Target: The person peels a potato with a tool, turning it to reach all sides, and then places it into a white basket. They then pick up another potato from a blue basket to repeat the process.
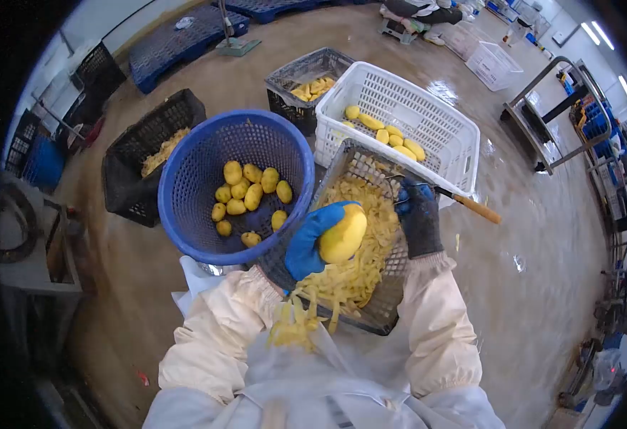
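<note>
Above the dark crate [397,266]: a bare-fleshed potato [343,234] sits in the left hand [306,249], raised over loose peels [360,275].
Slip risk: moist flesh against a smooth glove could let the potato shoot out, most likely down among the peels.
Cut risk: a tool with a wooden handle [479,209] juts out by the right hand [422,218]; if it has an edge, a careless stroke could catch the left fingers.
Spill risk: peel strips hang at the crate's near end, over the apron [285,379]; a knock could send them to the floor [535,293], which looks wet and might turn slick.
Left glove: fingers wrapped round the potato, gripping it from its left side.
Right glove: fingers curled; I cannot tell exactly what they grip, or whether the handle belongs to it.
Potato's look: plump, oval, pale yellow and fairly smooth on the side in view; its underside is hidden.
</note>
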A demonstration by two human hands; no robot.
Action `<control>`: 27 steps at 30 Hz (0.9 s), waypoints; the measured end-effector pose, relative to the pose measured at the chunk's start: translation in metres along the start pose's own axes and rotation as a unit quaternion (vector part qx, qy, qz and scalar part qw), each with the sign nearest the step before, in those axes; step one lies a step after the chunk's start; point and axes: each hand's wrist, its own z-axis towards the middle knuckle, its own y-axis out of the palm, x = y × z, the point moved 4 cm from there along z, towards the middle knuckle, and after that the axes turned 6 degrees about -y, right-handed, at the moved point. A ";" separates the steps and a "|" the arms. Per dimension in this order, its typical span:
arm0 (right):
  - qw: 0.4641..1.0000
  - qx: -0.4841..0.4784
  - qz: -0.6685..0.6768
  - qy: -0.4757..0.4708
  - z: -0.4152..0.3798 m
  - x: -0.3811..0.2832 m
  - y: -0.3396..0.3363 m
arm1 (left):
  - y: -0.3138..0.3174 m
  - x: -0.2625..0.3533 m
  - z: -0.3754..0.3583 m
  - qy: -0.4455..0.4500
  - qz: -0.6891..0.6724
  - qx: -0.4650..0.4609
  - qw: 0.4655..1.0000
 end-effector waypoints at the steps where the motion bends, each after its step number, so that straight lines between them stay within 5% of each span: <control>1: 1.000 -0.019 0.008 -0.020 0.000 -0.007 0.002 | -0.005 0.002 0.004 0.001 0.004 -0.002 1.000; 3: 0.998 -0.055 -0.003 -0.010 -0.024 -0.026 0.028 | -0.024 0.006 0.013 0.051 -0.174 -0.005 0.983; 6: 0.984 -0.162 -0.074 0.007 -0.068 -0.024 0.060 | -0.024 0.013 0.019 0.060 -0.171 -0.054 0.982; 7: 0.968 -0.221 -0.107 -0.054 -0.081 -0.024 0.071 | -0.028 0.012 0.023 0.081 -0.138 -0.051 0.986; 8: 0.912 -0.275 -0.195 -0.234 -0.089 -0.023 0.080 | -0.044 0.003 0.030 0.082 -0.137 -0.051 0.986; 9: 0.906 -0.289 -0.204 -0.231 -0.097 -0.016 0.085 | -0.073 -0.009 0.039 0.117 -0.041 0.017 0.992; 11: 0.777 -0.316 -0.351 -0.417 -0.100 -0.027 0.091 | -0.074 -0.010 0.035 0.148 0.056 0.083 0.984; 12: 0.885 -0.254 -0.268 -0.285 -0.088 -0.019 0.080 | -0.031 0.005 0.013 0.243 0.206 0.024 0.948; 14: 0.989 -0.132 -0.062 -0.016 -0.064 -0.013 0.060 | 0.012 0.009 -0.001 0.076 0.083 -0.042 0.993; 15: 0.994 -0.067 -0.070 -0.051 -0.050 -0.031 0.053 | 0.034 0.011 -0.010 -0.010 0.024 -0.057 0.998; 17: 1.000 -0.005 0.008 -0.021 -0.003 0.004 0.000 | 0.028 -0.003 -0.006 0.001 0.124 -0.029 0.992; 18: 0.993 -0.010 -0.061 -0.098 -0.012 -0.010 0.004 | 0.022 -0.004 -0.001 -0.004 0.127 -0.030 0.991; 22: 0.994 -0.102 -0.027 -0.022 -0.058 -0.021 0.048 | -0.020 0.003 0.022 0.014 -0.125 -0.034 0.991; 23: 0.980 -0.174 -0.077 -0.056 -0.075 -0.008 0.058 | -0.026 0.005 0.027 0.028 -0.155 -0.079 0.984; 24: 0.929 -0.239 -0.200 -0.199 -0.092 -0.016 0.078 | -0.023 0.004 0.022 0.028 -0.154 -0.079 0.985; 25: 0.912 -0.287 -0.208 -0.205 -0.103 -0.025 0.090 | -0.019 0.009 0.010 0.158 0.120 -0.010 0.980; 27: 0.964 -0.184 -0.172 -0.087 -0.081 -0.002 0.067 | -0.013 0.011 0.002 0.269 0.382 0.056 0.882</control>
